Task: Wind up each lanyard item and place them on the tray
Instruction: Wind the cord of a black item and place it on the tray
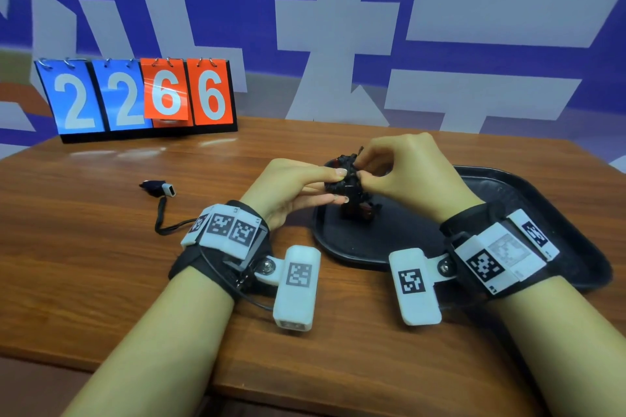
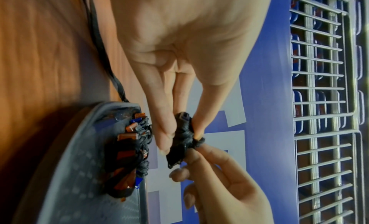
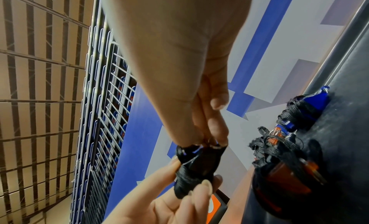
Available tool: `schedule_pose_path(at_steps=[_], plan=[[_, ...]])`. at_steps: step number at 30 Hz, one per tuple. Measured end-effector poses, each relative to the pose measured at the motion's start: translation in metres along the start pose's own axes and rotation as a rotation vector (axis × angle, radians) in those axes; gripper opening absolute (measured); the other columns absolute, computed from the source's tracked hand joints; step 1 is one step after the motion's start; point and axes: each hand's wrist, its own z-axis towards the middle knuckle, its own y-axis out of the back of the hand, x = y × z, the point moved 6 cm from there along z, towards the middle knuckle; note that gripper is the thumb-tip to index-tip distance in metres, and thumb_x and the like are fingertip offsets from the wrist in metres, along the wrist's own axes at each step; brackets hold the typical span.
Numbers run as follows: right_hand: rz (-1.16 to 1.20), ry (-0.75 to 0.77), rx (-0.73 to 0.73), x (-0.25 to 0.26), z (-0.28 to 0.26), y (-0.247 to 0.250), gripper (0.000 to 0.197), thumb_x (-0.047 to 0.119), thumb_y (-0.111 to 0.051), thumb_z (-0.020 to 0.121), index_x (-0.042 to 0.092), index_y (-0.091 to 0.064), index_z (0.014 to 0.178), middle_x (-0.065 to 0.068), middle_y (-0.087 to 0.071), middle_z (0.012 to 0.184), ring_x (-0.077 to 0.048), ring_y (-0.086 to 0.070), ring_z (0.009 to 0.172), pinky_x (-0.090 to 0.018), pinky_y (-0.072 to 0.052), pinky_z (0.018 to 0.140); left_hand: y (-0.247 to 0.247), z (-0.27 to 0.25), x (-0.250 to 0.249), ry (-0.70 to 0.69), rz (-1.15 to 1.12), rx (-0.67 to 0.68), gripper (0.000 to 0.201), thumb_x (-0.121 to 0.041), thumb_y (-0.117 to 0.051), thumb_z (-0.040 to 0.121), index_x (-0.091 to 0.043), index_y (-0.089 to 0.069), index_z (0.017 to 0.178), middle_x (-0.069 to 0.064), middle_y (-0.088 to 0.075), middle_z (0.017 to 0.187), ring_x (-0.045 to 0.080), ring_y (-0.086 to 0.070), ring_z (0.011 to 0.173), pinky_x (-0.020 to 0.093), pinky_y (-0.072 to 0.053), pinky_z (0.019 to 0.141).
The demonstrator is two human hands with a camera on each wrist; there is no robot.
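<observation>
Wound lanyard item (image 1: 345, 179) pinched between both hands above tray (image 1: 528, 193)

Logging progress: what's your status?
Both hands pinch wound lanyard above tray. Wound pile on tray. One unwound lanyard on table.

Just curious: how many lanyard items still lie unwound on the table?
1. An unwound lanyard lies on the table, left of the left hand. Both hands pinch a wound one, right hand too; others sit on the tray.
</observation>
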Motion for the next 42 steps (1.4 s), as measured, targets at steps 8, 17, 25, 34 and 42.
schedule_pose_path(at_steps=[8,17,25,34,42], plan=[[0.058,-0.082,-0.007,-0.008,0.001,-0.004,0.006,0.018,-0.074,0.079,0.022,-0.078,0.081,0.013,-0.061,0.08,0.005,-0.052,0.066,-0.005,-0.037,0.063,0.004,0.004,-0.001,-0.098,0.077,-0.073,0.021,-0.005,-0.076,0.082,0.009,-0.073,0.099,0.021,-0.075,0.091,0.032,-0.075,0.082,0.026,-0.061,0.077],[0.253,-0.292,0.231,-0.006,-0.005,-0.023,0.026,0.015,-0.053,0.09,-0.008,-0.061,0.081,-0.011,-0.051,0.067,-0.012,-0.04,0.059,-0.019,-0.035,0.051,0.007,0.002,-0.01,-0.233,0.149,-0.154,0.021,-0.005,-0.08,0.078,0.006,-0.076,0.095,0.016,-0.076,0.087,0.02,-0.075,0.075,0.019,-0.056,0.064],[0.641,-0.366,0.184,-0.005,-0.008,-0.026,0.031,0.022,-0.068,0.091,-0.009,-0.064,0.091,-0.017,-0.07,0.077,-0.019,-0.067,0.064,-0.024,-0.055,0.057,0.009,0.001,-0.01,-0.199,0.087,-0.165,0.02,-0.004,-0.078,0.081,0.006,-0.075,0.098,0.016,-0.076,0.093,0.018,-0.074,0.077,0.021,-0.058,0.067],[0.872,-0.378,-0.008,-0.011,-0.004,-0.017,0.029,0.001,-0.065,0.09,0.002,-0.05,0.115,-0.023,-0.071,0.086,-0.02,-0.069,0.066,-0.027,-0.059,0.067,0.015,0.004,-0.006,-0.136,-0.189,-0.204,0.012,-0.007,-0.068,0.09,-0.001,-0.073,0.1,0.007,-0.076,0.084,0.011,-0.07,0.063,0.011,-0.053,0.057],[1.025,-0.444,0.155,-0.013,-0.008,-0.031,0.009,-0.001,-0.061,0.092,0.007,-0.061,0.095,-0.015,-0.075,0.092,-0.016,-0.072,0.07,-0.022,-0.058,0.066,0.011,0.005,-0.003,-0.024,-0.424,-0.045,0.013,-0.005,-0.062,0.093,-0.001,-0.07,0.102,0.013,-0.072,0.089,0.011,-0.068,0.062,0.014,-0.055,0.059]])
